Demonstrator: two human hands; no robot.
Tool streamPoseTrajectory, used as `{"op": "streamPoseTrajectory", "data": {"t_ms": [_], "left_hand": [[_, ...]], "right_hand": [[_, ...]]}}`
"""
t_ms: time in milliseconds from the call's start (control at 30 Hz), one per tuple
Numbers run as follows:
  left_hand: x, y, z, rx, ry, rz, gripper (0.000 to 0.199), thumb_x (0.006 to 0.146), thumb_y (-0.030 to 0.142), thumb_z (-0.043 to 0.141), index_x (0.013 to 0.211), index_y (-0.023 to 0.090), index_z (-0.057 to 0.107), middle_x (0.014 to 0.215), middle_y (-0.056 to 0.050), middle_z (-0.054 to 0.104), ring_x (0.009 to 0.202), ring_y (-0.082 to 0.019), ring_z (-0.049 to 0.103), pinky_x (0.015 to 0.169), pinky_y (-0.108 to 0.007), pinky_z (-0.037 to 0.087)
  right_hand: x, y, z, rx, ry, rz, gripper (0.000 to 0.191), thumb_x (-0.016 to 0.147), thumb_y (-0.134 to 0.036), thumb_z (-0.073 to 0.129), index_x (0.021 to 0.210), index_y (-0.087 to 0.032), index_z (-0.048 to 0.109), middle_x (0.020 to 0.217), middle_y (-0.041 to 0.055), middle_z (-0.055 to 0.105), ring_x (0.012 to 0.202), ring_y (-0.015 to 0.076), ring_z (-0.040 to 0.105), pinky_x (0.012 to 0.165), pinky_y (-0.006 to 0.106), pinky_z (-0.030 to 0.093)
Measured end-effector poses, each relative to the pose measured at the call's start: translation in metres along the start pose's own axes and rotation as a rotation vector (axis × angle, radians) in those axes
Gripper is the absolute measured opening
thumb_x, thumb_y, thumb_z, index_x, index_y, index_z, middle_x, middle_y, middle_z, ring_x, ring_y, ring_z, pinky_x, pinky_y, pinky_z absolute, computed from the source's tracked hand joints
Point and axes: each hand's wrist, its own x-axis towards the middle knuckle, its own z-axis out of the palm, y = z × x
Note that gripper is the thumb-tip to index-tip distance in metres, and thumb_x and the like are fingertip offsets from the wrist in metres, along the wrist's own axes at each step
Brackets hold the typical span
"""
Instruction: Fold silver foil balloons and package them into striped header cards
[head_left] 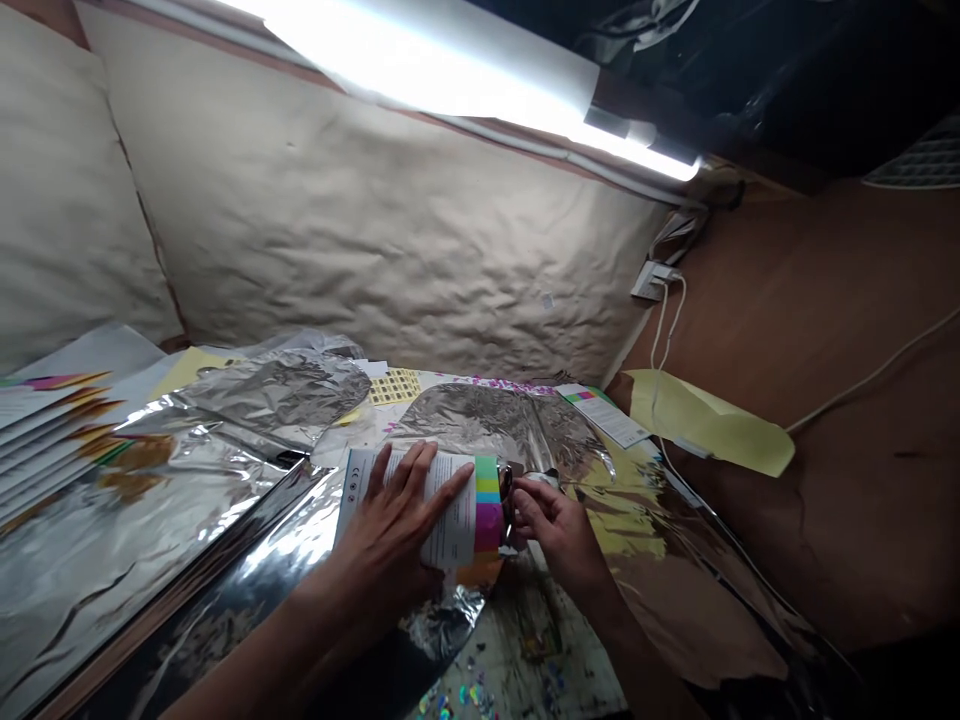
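Note:
A printed card packet [453, 510] lies on shiny foil in the middle, with small print and a band of green, yellow, blue and magenta at its right end. My left hand [397, 515] rests flat across it, fingers spread; its thumb is mostly hidden. At the packet's right end my right hand [555, 525] is closed, thumb and fingertips pinching the edge of a dark shiny foil strip [507, 508] that sticks out there. How far this strip reaches inside the packet is hidden.
A stack of similar printed cards [45, 450] stands at the left. Silver foil sheets [202, 520] cover much of the table. A yellow sticker sheet [395, 386], another card [606, 414], yellow paper [712, 420] and a plugged-in cable [660, 335] lie beyond. Glittery scraps [469, 695] dot the front.

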Motion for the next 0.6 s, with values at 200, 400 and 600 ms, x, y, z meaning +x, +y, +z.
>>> {"op": "streamPoseTrajectory", "data": {"t_ms": [200, 400, 600], "left_hand": [[-0.001, 0.001, 0.000, 0.009, 0.039, 0.010, 0.109, 0.057, 0.032, 0.071, 0.153, 0.035, 0.020, 0.154, -0.016, 0.022, 0.145, -0.038, 0.018, 0.117, -0.058, 0.001], [-0.001, -0.002, 0.001, 0.034, 0.073, -0.013, 0.112, 0.055, 0.030, 0.074, 0.153, 0.034, 0.021, 0.155, -0.017, 0.021, 0.146, -0.038, 0.016, 0.117, -0.057, 0.001], [0.000, 0.001, 0.002, 0.061, 0.171, -0.120, 0.110, 0.062, 0.048, 0.076, 0.155, 0.029, 0.019, 0.153, -0.020, 0.024, 0.144, -0.040, 0.020, 0.116, -0.060, 0.003]], "right_hand": [[0.011, -0.012, 0.019, 0.234, -0.293, 0.057, 0.041, 0.079, -0.055, 0.070, 0.092, -0.017, 0.075, 0.083, 0.0062, 0.072, 0.077, 0.0220, 0.068, 0.071, 0.033, 0.054], [0.018, -0.014, 0.024, 0.529, -0.555, 0.269, 0.049, 0.089, -0.060, 0.054, 0.100, -0.016, 0.072, 0.087, 0.0094, 0.072, 0.088, 0.0234, 0.069, 0.077, 0.034, 0.054], [0.015, -0.025, 0.033, -0.042, -0.309, -0.205, 0.064, 0.078, -0.064, 0.066, 0.124, -0.019, 0.063, 0.121, 0.0125, 0.065, 0.115, 0.0326, 0.059, 0.097, 0.046, 0.048]]}}
